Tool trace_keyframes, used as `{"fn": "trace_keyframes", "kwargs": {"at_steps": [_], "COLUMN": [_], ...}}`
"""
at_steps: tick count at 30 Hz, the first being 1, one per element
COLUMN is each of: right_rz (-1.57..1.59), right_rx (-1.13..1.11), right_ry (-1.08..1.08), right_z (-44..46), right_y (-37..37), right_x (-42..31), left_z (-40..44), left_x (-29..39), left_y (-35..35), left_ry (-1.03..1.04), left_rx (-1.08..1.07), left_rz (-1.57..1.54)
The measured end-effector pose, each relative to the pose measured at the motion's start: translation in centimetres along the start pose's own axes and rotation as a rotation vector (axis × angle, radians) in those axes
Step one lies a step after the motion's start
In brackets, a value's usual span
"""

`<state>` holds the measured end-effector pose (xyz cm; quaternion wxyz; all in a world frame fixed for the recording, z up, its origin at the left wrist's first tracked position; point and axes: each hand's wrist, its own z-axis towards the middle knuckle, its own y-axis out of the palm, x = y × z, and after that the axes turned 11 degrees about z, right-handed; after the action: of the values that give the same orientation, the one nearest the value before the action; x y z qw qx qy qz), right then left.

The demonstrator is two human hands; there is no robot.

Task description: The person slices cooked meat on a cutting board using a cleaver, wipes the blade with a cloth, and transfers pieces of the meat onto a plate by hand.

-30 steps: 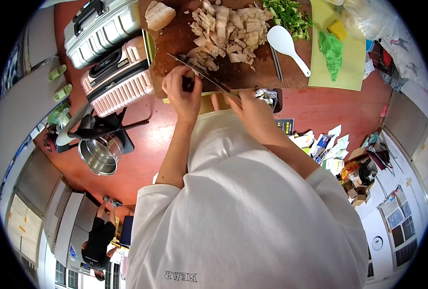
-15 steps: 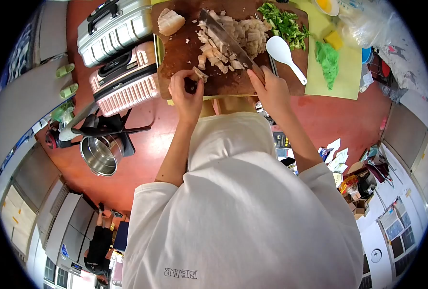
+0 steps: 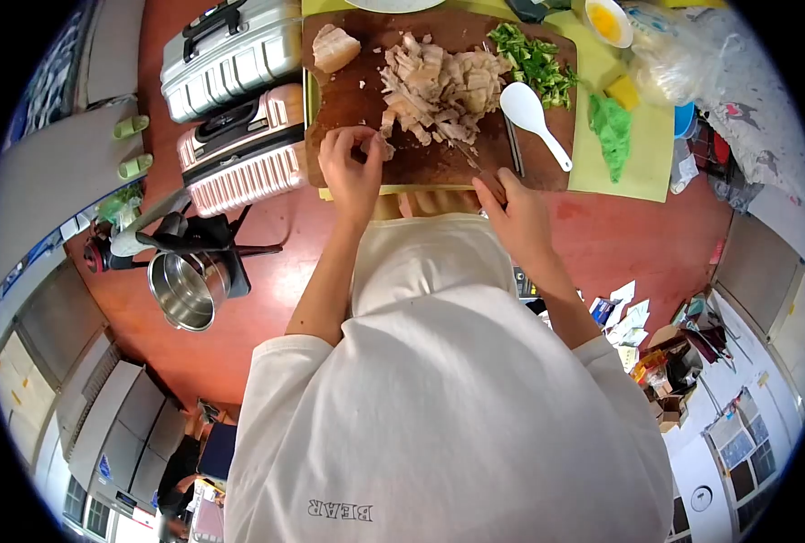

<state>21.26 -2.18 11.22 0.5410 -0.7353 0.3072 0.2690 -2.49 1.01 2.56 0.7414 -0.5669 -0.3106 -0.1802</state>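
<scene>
My left hand (image 3: 352, 172) is at the near left of the wooden cutting board (image 3: 337, 101), its fingers pinched on a small piece of meat (image 3: 386, 147). In my right hand (image 3: 518, 210), at the board's near edge, is the handle of a kitchen knife (image 3: 471, 157); its blade shows nearly edge-on, pointing away toward the meat. Pale sliced meat (image 3: 440, 86) lies heaped mid-board beyond both hands. An uncut chunk of meat (image 3: 335, 49) sits at the far left corner. Chopped green vegetable (image 3: 531, 65) is piled far right, with a white spoon (image 3: 524, 109) beside it.
Chopsticks (image 3: 515, 148) lie by the spoon. Right of the board are a green plastic bag (image 3: 610, 136), a yellow sponge (image 3: 622, 92) and a bowl with something yellow (image 3: 608, 22). Suitcases (image 3: 239, 154) stand left, near a metal pot (image 3: 185, 290). Another person (image 3: 180, 471) is at lower left.
The knife has drawn back toward me and right, off the meat heap, and turned edge-on. My left hand stays pinched near the same spot. The view has shifted slightly, showing a plate's edge at the top.
</scene>
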Motion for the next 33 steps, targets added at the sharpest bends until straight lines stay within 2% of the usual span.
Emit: {"fn": "trace_keyframes", "kwargs": {"at_steps": [4, 6, 7, 10, 12, 13, 15, 16, 18, 19, 20, 23, 26, 28, 30, 31, 32, 33], "right_rz": [-0.038, -0.015, 0.007, 0.023, -0.014, -0.052, -0.054, -0.055, -0.099, -0.144, -0.145, -0.193, -0.269, -0.271, -0.205, -0.136, -0.135, -0.068], "right_rx": [0.002, 0.008, 0.012, 0.061, 0.062, 0.064, 0.085, 0.102, 0.096, 0.09, 0.092, 0.116, 0.145, 0.137, 0.142, 0.154, 0.149, 0.078], "right_ry": [-0.009, -0.001, 0.012, -0.009, -0.005, 0.001, -0.03, -0.053, -0.069, -0.078, -0.082, -0.115, -0.225, -0.221, -0.183, -0.142, -0.145, -0.051], "right_z": [-0.4, -0.6, -0.6, -0.9, -0.8, -0.7, -0.8, -0.9, -1.0, -1.1, -1.1, -1.4, -1.7, -2.0, -2.4, -2.5, -2.4, -2.3], "right_y": [-0.1, -0.2, -0.3, -0.2, -0.3, -0.5, -0.6, -0.6, -1.1, -1.3, -1.4, -1.7, -1.9, -2.0, -1.9, -1.9, -1.8, -1.8], "right_x": [0.1, -0.1, -0.2, -0.1, 0.1, 0.2, 0.6, 0.7, 0.7, 0.7, 0.8, 1.0, 1.6, 2.2, 2.5, 2.6, 2.6, 2.5], "left_z": [1.5, 2.0, 2.1, 2.2, 2.4, 2.5, 2.7, 2.8, 3.1, 3.5, 3.7, 5.5, 6.8, 8.3, 9.6, 9.1, 8.3, 7.3], "left_x": [-0.4, -0.3, -0.5, -0.5, 0.2, 0.1, 0.4, 0.9, 2.0, 2.1, 2.5, 4.1, 4.0, 3.2, 0.9, 0.6, -0.3, -0.7], "left_y": [0.5, 0.4, 0.3, -0.6, -1.5, -1.3, -1.4, -1.8, -2.5, -2.4, -2.5, -3.4, -0.8, -0.7, -1.2, -2.1, -2.6, -3.2], "left_ry": [-0.009, -0.132, -0.127, -0.014, 0.182, 0.185, 0.057, 0.058, -0.087, 0.02, 0.022, 0.263, 0.338, 0.303, 0.215, 0.103, 0.063, -0.07], "left_rx": [-0.041, -0.141, -0.135, -0.203, -0.125, -0.121, -0.044, -0.04, 0.038, 0.083, 0.086, -0.165, -0.117, -0.117, -0.083, -0.088, -0.024, -0.086], "left_rz": [-0.117, -0.228, -0.229, -0.175, 0.15, 0.149, -0.012, -0.01, -0.327, -0.229, -0.231, -0.012, 0.169, 0.152, -0.098, -0.169, -0.076, -0.093]}}
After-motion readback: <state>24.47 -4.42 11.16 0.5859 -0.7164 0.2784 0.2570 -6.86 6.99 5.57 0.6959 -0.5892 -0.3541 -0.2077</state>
